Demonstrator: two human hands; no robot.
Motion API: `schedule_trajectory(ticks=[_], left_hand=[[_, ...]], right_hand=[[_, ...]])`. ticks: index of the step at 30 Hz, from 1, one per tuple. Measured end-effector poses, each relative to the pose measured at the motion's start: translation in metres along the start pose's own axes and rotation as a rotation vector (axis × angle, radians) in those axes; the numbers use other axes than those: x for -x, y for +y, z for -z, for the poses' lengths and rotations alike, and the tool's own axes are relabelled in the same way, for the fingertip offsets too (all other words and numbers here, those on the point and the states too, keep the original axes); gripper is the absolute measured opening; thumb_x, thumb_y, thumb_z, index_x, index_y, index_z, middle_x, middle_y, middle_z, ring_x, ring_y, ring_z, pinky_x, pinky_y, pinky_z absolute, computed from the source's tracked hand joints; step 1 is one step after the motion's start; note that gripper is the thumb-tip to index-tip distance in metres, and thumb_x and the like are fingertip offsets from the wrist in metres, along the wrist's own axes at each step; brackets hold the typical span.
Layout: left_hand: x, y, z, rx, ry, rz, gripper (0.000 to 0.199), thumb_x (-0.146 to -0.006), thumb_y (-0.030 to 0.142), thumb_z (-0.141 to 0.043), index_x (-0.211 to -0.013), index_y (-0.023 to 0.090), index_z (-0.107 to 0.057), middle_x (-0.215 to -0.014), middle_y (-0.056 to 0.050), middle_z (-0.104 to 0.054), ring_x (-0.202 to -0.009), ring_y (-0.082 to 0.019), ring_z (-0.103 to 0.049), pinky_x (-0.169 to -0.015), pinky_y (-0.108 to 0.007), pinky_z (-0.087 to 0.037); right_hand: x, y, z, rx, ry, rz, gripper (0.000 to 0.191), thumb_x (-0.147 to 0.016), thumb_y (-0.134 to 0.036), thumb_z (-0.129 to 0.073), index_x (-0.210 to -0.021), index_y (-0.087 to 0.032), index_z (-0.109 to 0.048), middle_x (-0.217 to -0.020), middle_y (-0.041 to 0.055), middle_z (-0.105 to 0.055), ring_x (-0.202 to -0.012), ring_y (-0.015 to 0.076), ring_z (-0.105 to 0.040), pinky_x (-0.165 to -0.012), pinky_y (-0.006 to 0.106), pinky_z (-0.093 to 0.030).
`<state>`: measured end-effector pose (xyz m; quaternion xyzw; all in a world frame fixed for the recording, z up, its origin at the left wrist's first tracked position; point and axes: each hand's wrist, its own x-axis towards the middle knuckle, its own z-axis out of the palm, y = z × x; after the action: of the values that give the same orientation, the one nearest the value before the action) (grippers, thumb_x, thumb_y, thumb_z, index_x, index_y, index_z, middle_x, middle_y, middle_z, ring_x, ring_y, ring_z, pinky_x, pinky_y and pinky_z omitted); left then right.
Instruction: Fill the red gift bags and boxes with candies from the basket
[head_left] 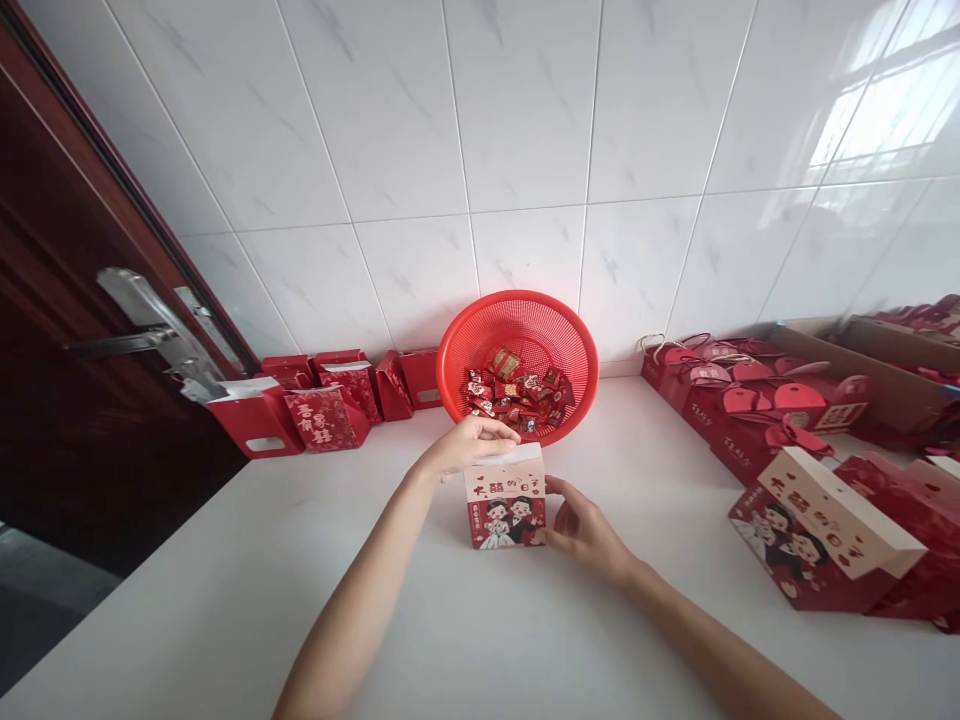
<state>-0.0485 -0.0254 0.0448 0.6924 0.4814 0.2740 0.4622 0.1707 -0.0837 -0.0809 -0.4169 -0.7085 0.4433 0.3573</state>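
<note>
Now a paper box [504, 512] is clasped, the curled fingers of the left hand [469, 447] over its top, the spread fingers of the right hand [581, 530] on its side. A red basket [450, 375] is seen just beyond the left fingertips.

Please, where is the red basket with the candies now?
In the head view, the red plastic basket leans against the tiled wall, just beyond the left hand.

Single head-worn camera looks forward and down from above the near edge of the counter [225, 620], close over the left hand [469, 445] and right hand [585, 530], facing the tiled wall [465, 120].
</note>
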Motion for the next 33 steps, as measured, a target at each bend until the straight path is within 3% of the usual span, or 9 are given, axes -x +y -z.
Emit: schedule_trajectory(ticks=[4, 8, 12, 18, 22, 26, 33], left_hand=[[0.000, 0.000, -0.003, 0.072, -0.041, 0.023, 0.035, -0.066, 0.042, -0.078, -0.090, 0.017, -0.075, -0.085, -0.004, -0.074, -0.080, -0.019, -0.066, -0.069, -0.027, -0.048], [0.004, 0.004, -0.003, 0.110, -0.079, 0.011, 0.039, -0.072, 0.048, -0.076, -0.095, 0.016, -0.076, -0.088, -0.005, -0.074, -0.085, -0.020, -0.065, -0.071, -0.026, -0.047], [0.007, 0.003, 0.004, 0.161, -0.059, -0.017, 0.048, -0.080, 0.060, -0.066, -0.099, 0.017, -0.075, -0.103, -0.007, -0.074, -0.102, -0.024, -0.064, -0.082, -0.029, -0.048], [-0.002, -0.014, 0.022, 0.337, 0.009, -0.034, 0.057, -0.077, 0.065, -0.066, -0.102, 0.015, -0.073, -0.097, -0.012, -0.075, -0.095, -0.026, -0.069, -0.089, -0.037, -0.050], [-0.019, -0.031, 0.033, 0.203, 0.154, -0.045, 0.054, -0.071, 0.061, -0.073, -0.099, 0.015, -0.073, -0.099, -0.011, -0.075, -0.095, -0.026, -0.069, -0.086, -0.037, -0.053], [-0.046, -0.045, 0.040, -0.067, 0.236, -0.147, 0.046, -0.071, 0.055, -0.072, -0.094, 0.015, -0.074, -0.098, -0.010, -0.076, -0.096, -0.026, -0.069, -0.088, -0.038, -0.054], [-0.091, -0.052, 0.029, -0.355, 0.228, -0.226, 0.029, -0.081, 0.035, -0.063, -0.099, 0.015, -0.075, -0.095, -0.009, -0.077, -0.073, -0.021, -0.072, -0.070, -0.035, -0.059]], right_hand=[[0.000, 0.000, 0.000, 0.006, -0.009, 0.006, 0.059, -0.082, -0.040, -0.068, -0.135, -0.021, -0.050, -0.094, 0.0042, -0.065, -0.070, 0.0156, -0.057, -0.063, 0.029, -0.046], [-0.002, -0.001, -0.001, 0.005, 0.002, -0.005, 0.055, -0.080, -0.043, -0.070, -0.127, -0.021, -0.056, -0.096, 0.0036, -0.065, -0.069, 0.0145, -0.057, -0.062, 0.028, -0.046], [-0.003, 0.001, -0.001, -0.003, 0.004, -0.013, 0.058, -0.078, -0.045, -0.072, -0.128, -0.020, -0.056, -0.100, 0.0048, -0.064, -0.068, 0.0140, -0.056, -0.062, 0.028, -0.046], [-0.003, 0.005, -0.002, -0.023, 0.001, -0.026, 0.059, -0.076, -0.037, -0.074, -0.129, -0.022, -0.055, -0.103, 0.0040, -0.064, -0.069, 0.0134, -0.055, -0.062, 0.027, -0.045], [-0.004, 0.005, -0.003, -0.014, 0.002, -0.035, 0.061, -0.074, -0.034, -0.075, -0.130, -0.023, -0.054, -0.105, 0.0035, -0.064, -0.068, 0.0125, -0.054, -0.063, 0.027, -0.045], [-0.004, 0.004, -0.003, 0.011, 0.007, -0.041, 0.061, -0.073, -0.034, -0.076, -0.129, -0.023, -0.055, -0.108, 0.0037, -0.063, -0.070, 0.0128, -0.054, -0.066, 0.028, -0.046], [-0.002, -0.001, -0.003, 0.026, -0.026, -0.014, 0.060, -0.071, -0.032, -0.078, -0.127, -0.023, -0.057, -0.111, 0.0037, -0.063, -0.072, 0.0130, -0.053, -0.068, 0.029, -0.045]])
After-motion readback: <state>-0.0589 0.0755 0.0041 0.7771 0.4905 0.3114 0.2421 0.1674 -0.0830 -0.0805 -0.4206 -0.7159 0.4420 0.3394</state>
